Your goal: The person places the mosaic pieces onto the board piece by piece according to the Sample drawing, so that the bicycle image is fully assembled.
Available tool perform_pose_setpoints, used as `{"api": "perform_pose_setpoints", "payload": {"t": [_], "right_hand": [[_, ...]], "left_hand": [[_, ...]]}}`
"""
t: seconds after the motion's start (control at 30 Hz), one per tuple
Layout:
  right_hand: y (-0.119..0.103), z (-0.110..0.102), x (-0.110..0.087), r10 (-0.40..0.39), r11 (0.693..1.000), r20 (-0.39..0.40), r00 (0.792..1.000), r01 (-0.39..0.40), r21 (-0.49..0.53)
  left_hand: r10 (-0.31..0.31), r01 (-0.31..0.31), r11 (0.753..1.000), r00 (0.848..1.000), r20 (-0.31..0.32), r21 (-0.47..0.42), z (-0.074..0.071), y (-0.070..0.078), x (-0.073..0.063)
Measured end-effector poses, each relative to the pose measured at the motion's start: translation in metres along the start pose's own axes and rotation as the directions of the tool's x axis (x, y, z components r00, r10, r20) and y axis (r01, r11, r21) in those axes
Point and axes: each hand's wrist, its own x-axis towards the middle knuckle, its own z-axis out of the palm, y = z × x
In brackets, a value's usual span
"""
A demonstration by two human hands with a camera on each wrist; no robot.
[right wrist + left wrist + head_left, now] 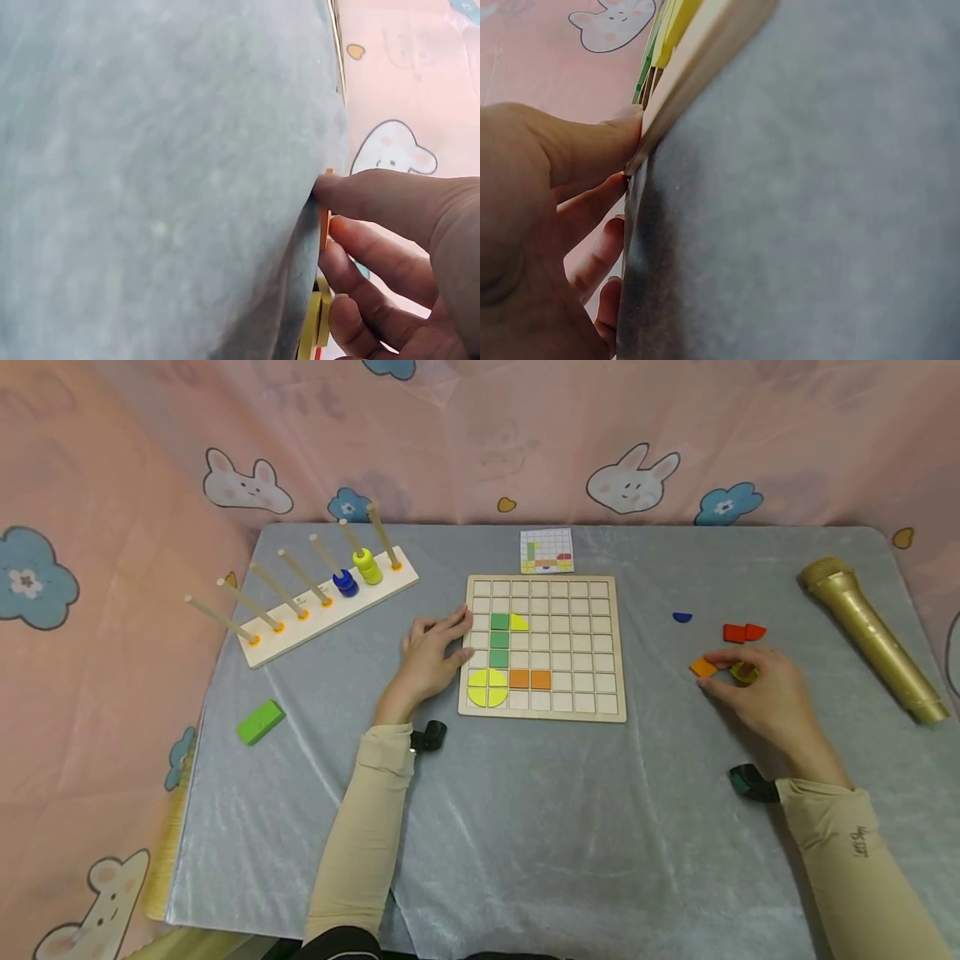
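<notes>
My left hand rests against the left edge of a wooden grid board, thumb and fingertips touching its rim. On the board lie green square tiles, two orange square tiles, yellow quarter-circle tiles forming a disc, and a single yellow quarter-circle. Over to the right, my right hand pinches a loose orange square tile between thumb and fingers, at the tablecloth. Yellow pieces lie partly hidden under its fingers. In the right wrist view the orange tile shows edge-on.
Red tiles and a blue half-circle lie beyond my right hand. A gold microphone is at far right. A pattern card sits behind the board. At left are a peg stand with rings and a green block.
</notes>
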Motion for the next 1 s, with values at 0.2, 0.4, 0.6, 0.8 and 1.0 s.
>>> {"api": "perform_pose_setpoints", "payload": {"t": [0.2, 0.4, 0.6, 0.8, 1.0], "right_hand": [[-0.008, 0.001, 0.003, 0.016, 1.000, 0.001, 1.000, -0.016, 0.008], [-0.024, 0.002, 0.008, 0.016, 1.000, 0.019, 1.000, -0.016, -0.017], [-0.041, 0.015, 0.011, -0.057, 0.998, 0.052, 0.997, 0.055, 0.026], [-0.061, 0.035, 0.010, -0.169, 0.983, 0.082, 0.982, 0.161, 0.092], [-0.085, 0.052, 0.011, -0.208, 0.973, 0.149, 0.967, 0.190, 0.129]], "left_hand": [[0.000, 0.000, 1.000, 1.000, 0.000, 0.000, 0.001, -0.001, 0.000], [-0.004, 0.004, 1.000, 1.000, 0.002, -0.005, 0.001, 0.000, -0.001], [-0.004, 0.004, 1.000, 1.000, -0.005, 0.002, 0.001, -0.001, 0.000], [-0.004, 0.004, 1.000, 1.000, -0.002, 0.000, 0.002, -0.001, 0.000], [0.000, 0.000, 1.000, 1.000, -0.007, 0.001, 0.001, -0.001, 0.000]]}}
